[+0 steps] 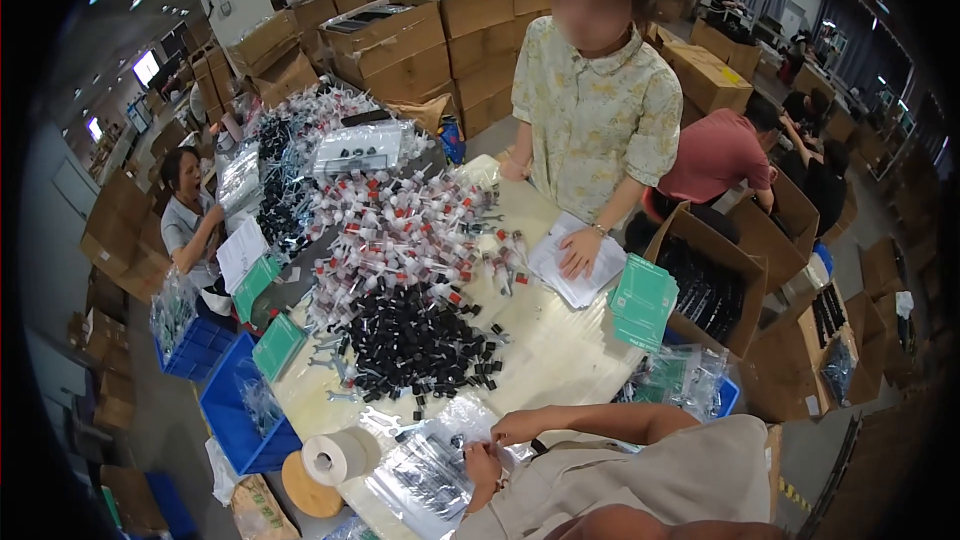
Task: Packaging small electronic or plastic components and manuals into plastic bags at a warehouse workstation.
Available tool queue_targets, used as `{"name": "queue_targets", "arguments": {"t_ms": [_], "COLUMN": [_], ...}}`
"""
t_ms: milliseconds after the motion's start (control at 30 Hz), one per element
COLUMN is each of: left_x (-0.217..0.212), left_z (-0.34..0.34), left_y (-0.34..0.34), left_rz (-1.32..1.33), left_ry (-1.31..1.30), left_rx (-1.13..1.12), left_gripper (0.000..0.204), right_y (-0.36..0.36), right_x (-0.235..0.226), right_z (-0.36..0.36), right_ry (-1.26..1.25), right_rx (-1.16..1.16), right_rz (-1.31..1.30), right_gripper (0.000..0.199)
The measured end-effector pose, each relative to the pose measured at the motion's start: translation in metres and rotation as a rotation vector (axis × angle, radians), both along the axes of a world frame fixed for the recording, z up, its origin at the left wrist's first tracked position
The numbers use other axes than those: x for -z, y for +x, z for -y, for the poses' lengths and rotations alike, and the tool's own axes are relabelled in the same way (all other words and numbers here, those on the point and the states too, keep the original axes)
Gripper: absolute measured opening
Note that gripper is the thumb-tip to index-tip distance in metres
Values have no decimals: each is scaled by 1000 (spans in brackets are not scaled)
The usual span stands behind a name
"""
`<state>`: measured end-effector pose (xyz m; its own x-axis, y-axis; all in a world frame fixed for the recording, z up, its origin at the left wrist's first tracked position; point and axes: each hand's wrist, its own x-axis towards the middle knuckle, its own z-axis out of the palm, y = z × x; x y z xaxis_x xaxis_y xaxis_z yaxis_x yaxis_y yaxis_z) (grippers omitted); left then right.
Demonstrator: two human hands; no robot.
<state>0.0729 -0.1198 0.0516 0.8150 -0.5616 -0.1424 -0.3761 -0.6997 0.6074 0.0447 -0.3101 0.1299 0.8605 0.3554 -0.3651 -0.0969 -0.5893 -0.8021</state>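
Near the table's front edge, my left hand [483, 465] and my right hand [513, 427] come close together with bent fingers. My left hand closes at the edge of a clear plastic bag [468, 414]. My right hand's fingers are pinched, and what they hold is too small to make out. Beside my left hand lies a stack of clear plastic bags [415, 485]. Open-ended wrenches [382, 421] lie just beyond it. Farther in is a heap of small black caps [415, 340], and behind that a pile of small white-and-red bagged parts [400, 230].
A white roll [335, 457] stands at the front left corner, near a round wooden stool [308, 488]. Blue bins [245, 405] flank the table. Across it, a co-worker [598, 120] rests a hand on white papers [577, 265], near green cards [643, 302]. An open carton [705, 285] stands right.
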Motion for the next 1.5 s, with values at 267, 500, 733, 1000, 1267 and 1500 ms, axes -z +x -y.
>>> {"name": "queue_targets", "arguments": {"t_ms": [267, 500, 733, 1000, 1267, 1500], "left_x": [-2, 9, 9, -51, -38, -42], "left_z": [-13, -42, -48, -37, -70, -70], "left_y": [6, 9, 1, -1, 14, 17], "left_rz": [-175, -179, -447, -390, -650, -614], "left_ry": [-97, -295, -541, -452, -618, -570], "left_rx": [-18, -25, -123, -225, -342, -342], "left_gripper": [19, 12, 14, 21, 21, 19], "right_y": [20, 28, 31, 43, 44, 45], "right_x": [35, 50, 59, 56, 44, 47], "right_z": [-28, -50, -47, -68, -88, -93], "right_ry": [-3, 1, -62, 203, 323, 383], "right_rx": [71, 243, 109, 140, 180, 181], "right_rz": [8, -7, 111, -25, -10, 50], "right_gripper": [40, 38, 19, 21, 19, 19]}}
